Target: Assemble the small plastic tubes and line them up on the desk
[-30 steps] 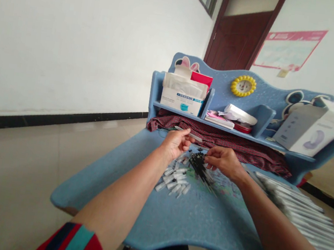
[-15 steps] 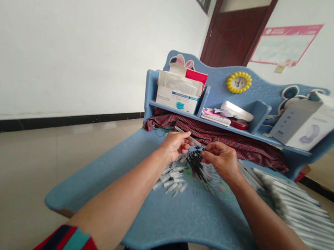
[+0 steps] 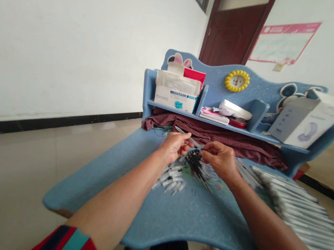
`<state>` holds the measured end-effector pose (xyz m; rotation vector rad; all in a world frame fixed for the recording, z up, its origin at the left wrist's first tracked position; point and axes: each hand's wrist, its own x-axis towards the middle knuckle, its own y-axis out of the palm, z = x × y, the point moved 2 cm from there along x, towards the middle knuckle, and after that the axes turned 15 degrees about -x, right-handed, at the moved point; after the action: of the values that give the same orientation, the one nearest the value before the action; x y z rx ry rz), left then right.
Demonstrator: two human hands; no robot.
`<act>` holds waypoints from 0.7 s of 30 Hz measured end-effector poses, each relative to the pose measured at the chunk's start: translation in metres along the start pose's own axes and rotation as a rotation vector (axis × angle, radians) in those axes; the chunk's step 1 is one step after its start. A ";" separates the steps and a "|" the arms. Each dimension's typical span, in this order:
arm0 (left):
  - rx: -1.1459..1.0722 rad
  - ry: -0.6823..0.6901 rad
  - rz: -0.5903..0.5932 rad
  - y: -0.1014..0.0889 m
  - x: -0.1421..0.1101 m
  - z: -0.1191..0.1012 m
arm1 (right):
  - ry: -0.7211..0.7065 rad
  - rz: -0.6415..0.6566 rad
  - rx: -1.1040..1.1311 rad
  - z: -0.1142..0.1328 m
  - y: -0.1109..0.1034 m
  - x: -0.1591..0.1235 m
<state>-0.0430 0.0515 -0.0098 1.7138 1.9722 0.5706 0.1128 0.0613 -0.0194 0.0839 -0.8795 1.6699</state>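
Right hand [image 3: 219,160] closer to left hand [image 3: 175,146]; pen barrel [image 3: 189,137] slants toward right fingers [image 3: 209,147].

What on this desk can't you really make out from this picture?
Head view:
The thin white stick: its middle is hidden by the left hand.
Whatever the right hand pinches: hidden by its fingers.
The long white sticks: blurred, cut off by the right edge.
The print on the white box: too small to read.

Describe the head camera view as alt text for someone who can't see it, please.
A person's left hand grips a slim white tube, its tip close to the right hand, above a heap of black-tipped pieces on a blue child's desk. Short white pieces lie beside the heap, with rows of long white tubes at right.
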 end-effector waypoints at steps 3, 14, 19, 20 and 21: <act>0.001 -0.008 0.009 0.001 0.000 0.001 | -0.001 -0.002 -0.021 -0.001 0.001 0.000; 0.096 0.072 0.041 0.002 -0.003 0.003 | 0.002 0.006 0.018 0.000 0.003 -0.003; 0.079 0.063 0.058 0.002 -0.003 0.001 | 0.039 0.004 0.104 0.000 0.005 -0.005; 0.072 0.064 0.065 0.002 -0.003 0.001 | 0.044 0.006 0.102 0.000 0.005 -0.005; 0.066 0.065 0.070 0.002 -0.002 0.001 | 0.049 0.008 0.089 -0.001 0.005 -0.005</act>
<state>-0.0408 0.0495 -0.0092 1.8320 2.0029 0.5994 0.1103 0.0578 -0.0254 0.1003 -0.7703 1.7111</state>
